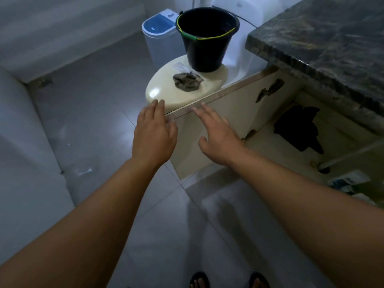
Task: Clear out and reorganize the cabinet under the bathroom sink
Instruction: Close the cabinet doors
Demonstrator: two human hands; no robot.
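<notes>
On toilet lid (158, 94): one bucket (204, 38), one rag (187, 81).

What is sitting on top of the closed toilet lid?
A black bucket, a crumpled grey rag and a small clear packet rest on the toilet lid. The lid's near edge is hidden behind the open cabinet door.

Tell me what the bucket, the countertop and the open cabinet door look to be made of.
Bucket: likely matte black plastic, with a thin yellow-green wire handle. Countertop: dark polished stone, probably granite or marble, judging by its mottled veining. Cabinet door: cream laminate over board, it seems; dark patches near the hinges show the facing chipped away.
</notes>
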